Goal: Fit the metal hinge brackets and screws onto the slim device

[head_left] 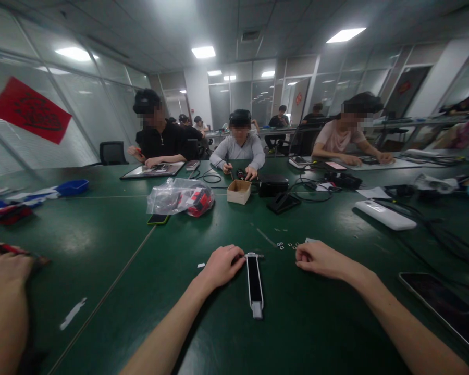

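1. The left hand [221, 266] pinches the far end of the narrow device [254, 284] lying near on the green table [113, 245].
2. The right hand [320, 259] rests curled by the small parts [287, 245]; its hold cannot be told.
3. Steadying the device firmly seems wise.

No legible text, label, brand or number anywhere. Dark characters or a drawn figure on the red paper sign [30, 110] stuck to the glass wall at left, too blurred to read. Smaller red signs on the far glass door [299, 98] and on the dark door [404, 87] at right, marks too small to make out. Nothing readable on the slim black-and-white device [254, 284], the cardboard box [238, 191], the clear plastic bag [180, 197] with red contents, or the white rectangular device [385, 214] on the green surface [101, 245].
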A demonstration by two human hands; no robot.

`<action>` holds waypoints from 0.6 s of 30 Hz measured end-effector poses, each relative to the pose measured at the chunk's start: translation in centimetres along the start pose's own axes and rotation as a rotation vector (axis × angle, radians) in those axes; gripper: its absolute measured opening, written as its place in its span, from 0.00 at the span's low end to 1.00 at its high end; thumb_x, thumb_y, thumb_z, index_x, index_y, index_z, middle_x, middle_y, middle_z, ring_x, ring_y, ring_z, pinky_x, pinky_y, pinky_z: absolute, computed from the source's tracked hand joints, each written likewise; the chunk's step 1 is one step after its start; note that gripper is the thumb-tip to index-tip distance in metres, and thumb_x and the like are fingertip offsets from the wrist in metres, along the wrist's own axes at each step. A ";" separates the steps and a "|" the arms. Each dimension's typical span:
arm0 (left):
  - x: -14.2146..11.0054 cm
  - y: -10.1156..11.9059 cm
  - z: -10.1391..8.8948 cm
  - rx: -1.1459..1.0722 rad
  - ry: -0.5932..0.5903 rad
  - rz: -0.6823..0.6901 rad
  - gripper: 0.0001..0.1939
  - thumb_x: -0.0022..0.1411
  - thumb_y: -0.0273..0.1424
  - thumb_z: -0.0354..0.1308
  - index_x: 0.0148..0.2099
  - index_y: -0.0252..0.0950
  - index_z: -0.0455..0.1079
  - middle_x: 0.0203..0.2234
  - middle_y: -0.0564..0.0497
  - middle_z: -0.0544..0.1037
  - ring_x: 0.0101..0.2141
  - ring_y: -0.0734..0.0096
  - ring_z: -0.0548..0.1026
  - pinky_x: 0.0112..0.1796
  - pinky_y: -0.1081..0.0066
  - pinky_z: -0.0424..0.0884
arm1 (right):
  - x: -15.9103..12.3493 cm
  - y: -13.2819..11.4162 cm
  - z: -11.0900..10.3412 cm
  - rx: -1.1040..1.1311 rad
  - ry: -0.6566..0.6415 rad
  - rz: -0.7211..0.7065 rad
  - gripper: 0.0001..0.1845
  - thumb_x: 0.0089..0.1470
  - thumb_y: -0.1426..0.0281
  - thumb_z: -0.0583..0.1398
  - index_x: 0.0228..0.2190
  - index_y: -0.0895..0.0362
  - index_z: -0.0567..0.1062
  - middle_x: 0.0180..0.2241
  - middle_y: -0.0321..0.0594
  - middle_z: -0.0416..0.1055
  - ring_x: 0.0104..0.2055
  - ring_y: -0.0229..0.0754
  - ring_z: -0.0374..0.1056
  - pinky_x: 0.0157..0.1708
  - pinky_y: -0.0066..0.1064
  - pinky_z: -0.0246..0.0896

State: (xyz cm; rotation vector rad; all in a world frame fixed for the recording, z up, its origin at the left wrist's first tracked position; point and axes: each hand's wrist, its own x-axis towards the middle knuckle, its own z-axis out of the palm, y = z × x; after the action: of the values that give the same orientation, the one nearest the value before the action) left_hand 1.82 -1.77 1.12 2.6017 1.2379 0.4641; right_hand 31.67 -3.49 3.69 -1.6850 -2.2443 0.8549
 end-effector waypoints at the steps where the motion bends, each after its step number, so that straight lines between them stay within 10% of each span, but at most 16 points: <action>1: 0.0 0.0 0.0 -0.001 -0.002 0.002 0.10 0.65 0.34 0.47 0.40 0.37 0.68 0.33 0.51 0.73 0.33 0.70 0.71 0.34 0.72 0.64 | 0.1 -0.1 0.1 -0.004 0.000 0.009 0.06 0.45 0.68 0.59 0.26 0.56 0.75 0.26 0.38 0.72 0.27 0.39 0.67 0.25 0.27 0.59; 9: 0.0 0.1 -0.1 0.007 -0.001 0.005 0.10 0.65 0.35 0.47 0.40 0.37 0.68 0.32 0.51 0.74 0.33 0.70 0.71 0.34 0.72 0.64 | 0.3 -0.4 0.9 -0.041 -0.013 0.058 0.03 0.43 0.70 0.58 0.24 0.56 0.73 0.24 0.38 0.71 0.25 0.39 0.66 0.23 0.27 0.55; 18: 0.0 0.0 0.1 0.010 0.015 0.012 0.10 0.65 0.35 0.47 0.40 0.37 0.68 0.32 0.51 0.73 0.32 0.71 0.71 0.33 0.72 0.64 | 0.8 -4.1 3.2 0.004 0.251 -0.090 0.06 0.49 0.68 0.56 0.26 0.57 0.71 0.24 0.36 0.68 0.25 0.37 0.62 0.25 0.29 0.56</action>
State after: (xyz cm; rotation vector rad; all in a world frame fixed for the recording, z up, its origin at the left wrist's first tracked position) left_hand 1.86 -1.75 0.99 2.6198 1.2329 0.4817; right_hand 26.50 -4.47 3.30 -1.5776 -2.1277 0.5911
